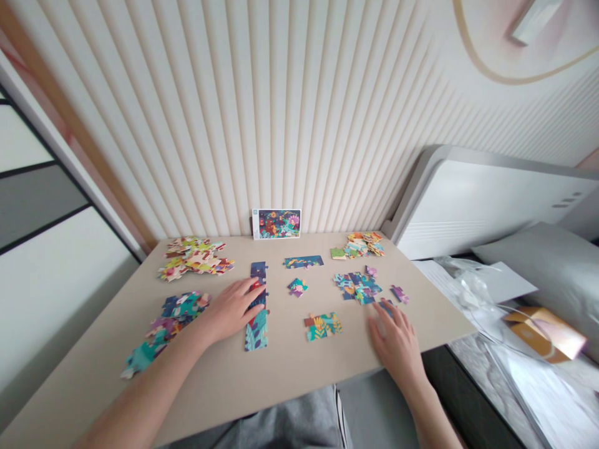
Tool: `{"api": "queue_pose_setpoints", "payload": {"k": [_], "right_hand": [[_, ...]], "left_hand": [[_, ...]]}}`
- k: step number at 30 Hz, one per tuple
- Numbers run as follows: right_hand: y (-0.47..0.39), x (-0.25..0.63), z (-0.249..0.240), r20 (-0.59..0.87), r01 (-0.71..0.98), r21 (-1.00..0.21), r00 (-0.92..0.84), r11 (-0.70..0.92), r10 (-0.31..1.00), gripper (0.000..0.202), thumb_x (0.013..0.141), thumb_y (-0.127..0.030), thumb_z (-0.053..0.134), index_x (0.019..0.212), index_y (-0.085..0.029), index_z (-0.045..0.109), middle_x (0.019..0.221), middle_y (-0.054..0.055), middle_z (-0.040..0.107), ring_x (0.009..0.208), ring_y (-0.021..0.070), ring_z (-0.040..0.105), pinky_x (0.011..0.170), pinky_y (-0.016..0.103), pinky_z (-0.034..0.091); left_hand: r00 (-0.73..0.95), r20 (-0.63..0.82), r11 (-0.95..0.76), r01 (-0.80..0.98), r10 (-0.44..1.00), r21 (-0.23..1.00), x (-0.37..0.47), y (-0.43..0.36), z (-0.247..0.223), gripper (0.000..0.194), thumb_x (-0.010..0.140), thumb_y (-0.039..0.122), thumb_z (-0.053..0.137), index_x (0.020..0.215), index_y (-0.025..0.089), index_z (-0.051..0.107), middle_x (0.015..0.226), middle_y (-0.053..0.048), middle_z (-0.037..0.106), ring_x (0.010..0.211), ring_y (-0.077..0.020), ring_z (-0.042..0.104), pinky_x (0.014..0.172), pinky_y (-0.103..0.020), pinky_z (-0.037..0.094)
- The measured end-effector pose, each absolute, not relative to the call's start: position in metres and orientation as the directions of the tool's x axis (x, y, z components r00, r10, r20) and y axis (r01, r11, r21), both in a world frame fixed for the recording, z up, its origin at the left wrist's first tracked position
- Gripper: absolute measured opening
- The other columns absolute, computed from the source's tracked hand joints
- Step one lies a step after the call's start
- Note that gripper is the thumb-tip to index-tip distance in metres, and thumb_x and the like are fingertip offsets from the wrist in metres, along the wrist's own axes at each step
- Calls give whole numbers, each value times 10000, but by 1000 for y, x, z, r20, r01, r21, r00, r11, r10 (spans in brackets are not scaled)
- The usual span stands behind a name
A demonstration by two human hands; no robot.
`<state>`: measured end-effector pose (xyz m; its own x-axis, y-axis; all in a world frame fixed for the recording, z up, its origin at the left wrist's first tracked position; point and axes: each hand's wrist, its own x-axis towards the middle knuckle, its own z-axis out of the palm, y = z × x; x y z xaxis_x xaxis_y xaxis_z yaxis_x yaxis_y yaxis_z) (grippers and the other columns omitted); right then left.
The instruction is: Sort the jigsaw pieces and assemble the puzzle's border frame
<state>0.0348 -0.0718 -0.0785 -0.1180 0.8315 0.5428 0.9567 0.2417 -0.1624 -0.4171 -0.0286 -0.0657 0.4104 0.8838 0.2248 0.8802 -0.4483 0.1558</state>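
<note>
A narrow upright strip of joined jigsaw pieces (256, 330) lies on the table, dark blue and red at the top, teal leaves at the bottom. My left hand (233, 310) rests over its left side, fingers spread and partly covering the middle. On the right, my right hand (397, 340) has its fingers apart, tips at a dark blue jigsaw piece (386, 304) that they partly hide. Just beyond those fingers is a loose pile of blue jigsaw pieces (356, 285). Between my hands lie a joined yellow-leaf section (324, 326) and a small teal-and-pink piece (297, 287).
A picture card (277, 224) leans on the ribbed wall. A joined blue strip (303, 262) lies before it. Piles of jigsaw pieces sit at the back left (194, 257), left (163, 330) and back right (359, 244). A purple piece (399, 294) lies near the table's right edge.
</note>
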Motion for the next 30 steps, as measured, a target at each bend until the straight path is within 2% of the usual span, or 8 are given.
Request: {"api": "queue_pose_setpoints", "payload": {"k": [3,7,10,12,16,18,24,30], "right_hand": [[-69,72,-90,537,989,-129,5,76,844,473,1002,-498,508,1405,-281,627,1355,154,634,1234,394,593,974,589,510],[-69,88,-94,484,989,-120,-14,82,875,457,1002,-529,488,1321,-274,694,1310,144,666,1204,378,616,961,557,516],[-65,82,-92,483,991,-114,-4,68,875,469,1008,-510,482,1353,-259,677,1345,156,650,1247,394,590,970,574,504],[-60,72,-86,506,987,-97,-61,127,861,442,1020,-461,481,1374,-267,663,1381,145,633,1289,382,566,1008,568,484],[-47,47,-72,477,926,-56,-303,373,825,392,1034,-387,507,1386,-291,649,1451,101,602,1346,326,534,1101,519,443],[-39,39,-67,467,913,-59,-333,404,820,396,1029,-394,529,1395,-298,646,1464,102,592,1351,329,531,1103,524,448],[-17,54,-76,447,954,-110,-203,278,871,364,1043,-445,489,1267,-296,734,1373,110,654,1244,324,621,1037,531,502],[-12,73,-82,478,938,-257,-86,233,874,403,1014,-498,505,1241,-245,722,1334,113,680,1203,318,639,1050,499,494]], "left_hand": [[410,238,-452,878,880,160,-417,-28,-66,523,1043,514,426,1456,242,596,1542,-135,519,1412,-319,498,1189,-501,407],[405,244,-448,879,881,160,-417,-28,-67,514,1042,512,432,1449,248,601,1529,-124,532,1409,-307,503,1196,-482,401],[405,238,-447,880,883,160,-417,-28,-67,523,1042,515,432,1456,240,595,1538,-131,523,1416,-311,496,1199,-483,396],[404,232,-444,882,885,159,-417,-28,-67,531,1044,522,425,1465,241,587,1548,-131,514,1425,-311,489,1202,-481,392],[401,223,-438,886,888,152,-417,-28,-68,545,1049,532,409,1472,234,581,1551,-139,510,1428,-309,488,1203,-480,390],[403,225,-440,885,887,149,-417,-28,-68,548,1052,532,404,1475,230,576,1552,-142,506,1429,-307,486,1202,-481,391],[399,240,-443,880,885,173,-416,-29,-68,527,1049,515,425,1472,242,580,1554,-132,505,1433,-305,482,1201,-478,396],[397,246,-444,878,884,179,-414,-31,-65,518,1046,502,438,1460,231,591,1548,-139,513,1418,-317,494,1198,-496,399]]}}
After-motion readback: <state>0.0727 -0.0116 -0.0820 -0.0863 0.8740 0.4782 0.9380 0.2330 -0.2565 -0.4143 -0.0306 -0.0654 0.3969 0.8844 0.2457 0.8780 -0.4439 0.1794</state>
